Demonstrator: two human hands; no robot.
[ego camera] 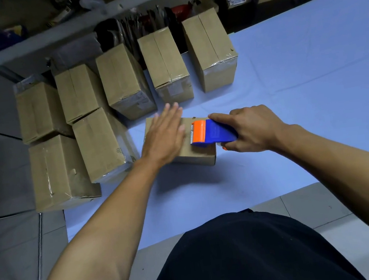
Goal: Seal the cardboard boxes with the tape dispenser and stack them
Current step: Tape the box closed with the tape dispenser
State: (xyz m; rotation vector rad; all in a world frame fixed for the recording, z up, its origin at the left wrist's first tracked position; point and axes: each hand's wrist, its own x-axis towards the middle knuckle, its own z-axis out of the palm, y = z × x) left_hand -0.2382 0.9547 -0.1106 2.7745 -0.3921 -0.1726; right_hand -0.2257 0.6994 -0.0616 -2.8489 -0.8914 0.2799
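Fingers (171,115) of the left hand (165,137) press flat on the box (198,155); right hand (251,131) grips the dispenser (210,132). Light, stiff cardboard likely needs steadying from above.

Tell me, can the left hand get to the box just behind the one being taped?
Probably yes. The left hand lies flat on the box being taped, fingertips nearly at the box just behind. Nothing stands between them.

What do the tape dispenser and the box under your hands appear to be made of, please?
The tape dispenser looks like moulded plastic, smooth and slightly glossy, with a blue body and orange front. The box looks like plain cardboard: matt brown with folded edges.
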